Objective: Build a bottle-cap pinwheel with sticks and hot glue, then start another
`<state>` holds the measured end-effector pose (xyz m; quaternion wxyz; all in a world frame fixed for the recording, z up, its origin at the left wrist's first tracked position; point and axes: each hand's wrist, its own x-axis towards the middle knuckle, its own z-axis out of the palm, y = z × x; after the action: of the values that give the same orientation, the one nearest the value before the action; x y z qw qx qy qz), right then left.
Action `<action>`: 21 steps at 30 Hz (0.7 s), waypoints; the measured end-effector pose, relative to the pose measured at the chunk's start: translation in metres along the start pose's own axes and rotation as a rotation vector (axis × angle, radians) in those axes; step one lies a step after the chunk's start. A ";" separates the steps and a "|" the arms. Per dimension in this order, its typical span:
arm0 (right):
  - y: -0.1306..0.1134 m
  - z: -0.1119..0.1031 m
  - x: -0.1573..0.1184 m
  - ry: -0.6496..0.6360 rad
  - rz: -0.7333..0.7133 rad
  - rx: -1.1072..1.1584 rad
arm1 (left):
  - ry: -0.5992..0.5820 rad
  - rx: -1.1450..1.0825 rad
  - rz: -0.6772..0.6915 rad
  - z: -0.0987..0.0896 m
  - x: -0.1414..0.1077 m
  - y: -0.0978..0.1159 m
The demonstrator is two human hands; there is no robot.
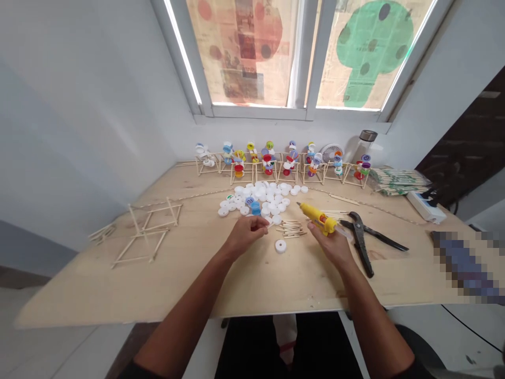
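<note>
My right hand (329, 243) is wrapped round a yellow hot glue gun (320, 217), its nozzle pointing up and to the left. The fingers of my left hand (249, 231) are pinched together on a short thin stick (270, 223), mostly covered by the fingertips. Between the hands lies a small pile of short wooden sticks (292, 229). A white bottle cap (280, 246) with a hole in its middle rests apart, nearer the table's front. Just beyond my left hand, many white caps (272, 197) are heaped around a blue cap piece (255, 207).
Stick frames carrying coloured caps (268, 167) line the wall. Bare stick frames (144, 234) stand at left. To the right are black-handled pliers (360, 239), a power strip (426, 207), bagged sticks (398, 181) and a bottle (365, 145). A twisted cord (205, 195) crosses the table.
</note>
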<state>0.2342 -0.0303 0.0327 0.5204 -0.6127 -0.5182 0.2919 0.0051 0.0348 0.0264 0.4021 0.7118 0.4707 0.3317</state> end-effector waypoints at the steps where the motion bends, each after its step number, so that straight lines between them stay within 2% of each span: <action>1: 0.004 0.004 0.001 -0.011 0.009 0.008 | 0.015 -0.003 0.006 0.000 0.003 -0.003; 7: 0.022 0.015 0.003 0.049 0.060 0.052 | 0.017 0.017 0.041 0.011 0.020 -0.011; 12: 0.029 0.014 0.007 0.035 0.051 0.027 | 0.080 0.050 0.066 0.022 0.025 -0.017; 17: 0.010 0.012 0.020 -0.008 -0.030 -0.085 | 0.073 0.146 0.086 0.027 0.020 -0.017; 21: -0.003 0.019 0.027 0.007 -0.076 -0.066 | 0.073 0.198 0.109 0.030 0.018 -0.014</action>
<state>0.2243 0.0010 0.0350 0.5124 -0.6105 -0.5487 0.2522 0.0308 0.0469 0.0022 0.2940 0.7599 0.4762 0.3306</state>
